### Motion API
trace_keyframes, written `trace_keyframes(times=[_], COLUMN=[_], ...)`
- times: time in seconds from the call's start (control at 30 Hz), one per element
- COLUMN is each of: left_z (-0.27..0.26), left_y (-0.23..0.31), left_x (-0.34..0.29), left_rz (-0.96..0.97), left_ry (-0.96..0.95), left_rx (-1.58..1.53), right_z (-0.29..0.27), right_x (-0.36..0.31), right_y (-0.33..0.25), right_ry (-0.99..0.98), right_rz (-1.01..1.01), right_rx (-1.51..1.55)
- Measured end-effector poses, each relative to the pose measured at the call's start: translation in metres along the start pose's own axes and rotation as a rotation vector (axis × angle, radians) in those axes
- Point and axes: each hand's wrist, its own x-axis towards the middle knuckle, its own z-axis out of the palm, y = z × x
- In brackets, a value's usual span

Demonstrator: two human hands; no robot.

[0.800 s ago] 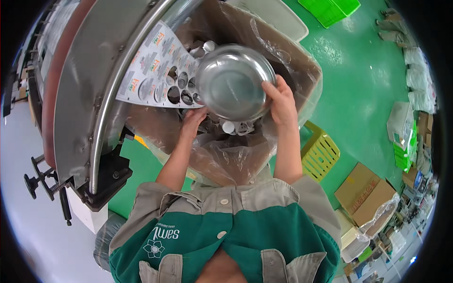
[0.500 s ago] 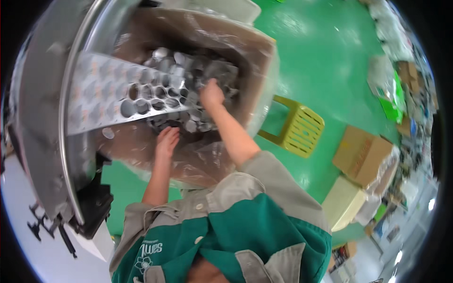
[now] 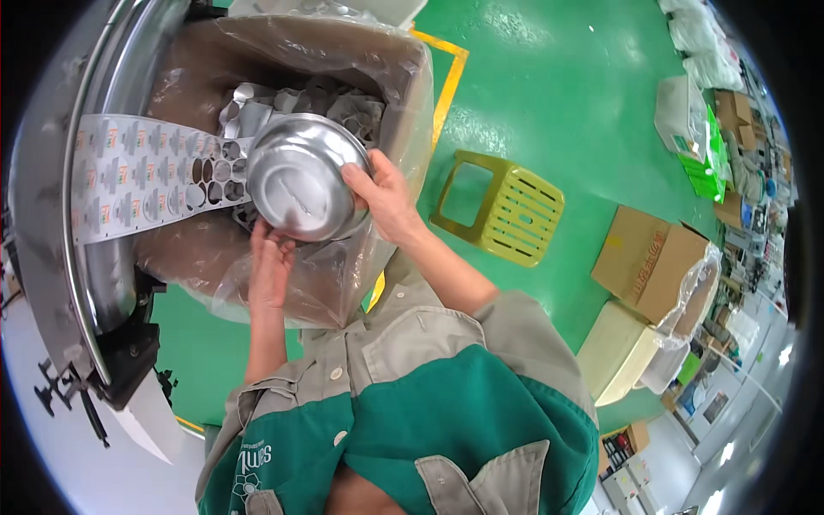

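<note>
A shiny round metal bowl (image 3: 296, 190) is held above a plastic-lined carton (image 3: 403, 103). My right hand (image 3: 388, 197) grips its right side, thumb over the edge and fingers mostly hidden behind. At the lower left of the bowl, the curled fingers of my left hand (image 3: 270, 268) touch its edge. Left of the bowl, a printed foil strip (image 3: 129, 176) with rows of punched round holes runs from the machine into the carton. Silvery punched scraps and discs (image 3: 247, 107) lie inside the carton, partly hidden by the bowl.
A metal machine (image 3: 64, 283) with a curved rail borders the left side. To the right stands an olive plastic stool (image 3: 525, 215) on the green floor. Farther right are a cardboard box (image 3: 635, 262), a cream bin (image 3: 616, 352) and stacked goods along the edge.
The metal bowl has come into view between my hands. My right hand has left the scraps and now grips the bowl; my left hand has moved left and touches it. The view has shifted.
</note>
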Motion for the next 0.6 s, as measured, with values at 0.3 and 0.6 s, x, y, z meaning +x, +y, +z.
trace_keyframes(times=[0.3, 0.6], left_z=[0.003, -0.025], left_y=[-0.016, -0.046], left_x=[-0.010, -0.022], left_rz=[-0.062, -0.027], left_ry=[-0.089, 0.061], left_rx=[-0.167, -0.533], right_z=[-0.028, -0.169], right_x=[-0.072, -0.177], right_y=[-0.002, 0.117], right_ry=[-0.078, -0.056], right_rz=[0.029, -0.044], right_rx=[-0.020, -1.762])
